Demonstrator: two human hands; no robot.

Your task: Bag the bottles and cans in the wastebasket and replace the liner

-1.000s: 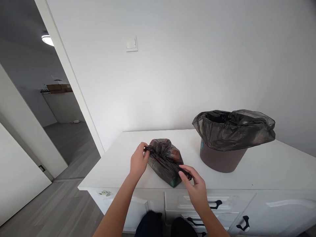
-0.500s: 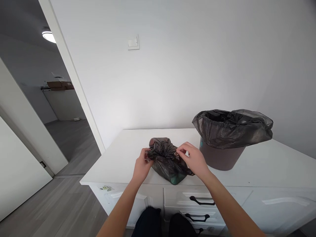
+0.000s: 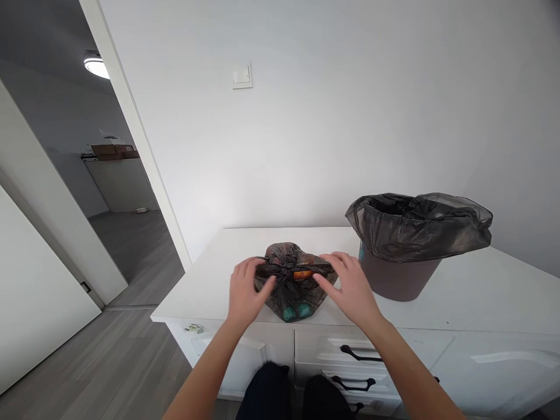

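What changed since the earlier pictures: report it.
The right hand let go of the near right end of the garbage bag and moved toward the wall, thumb and fingers now spread. Two green items now show at the bag's front. The left hand stays at the bag's left side; the lined trash bin stands unmoved.

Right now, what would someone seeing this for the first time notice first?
Probably the dark, see-through bag on the white cabinet top, gathered in the middle, between the left hand and the right hand. An orange item shows at its middle, with green shapes near its front. Next comes the brown bin to the right, its dark liner spilling over the rim.
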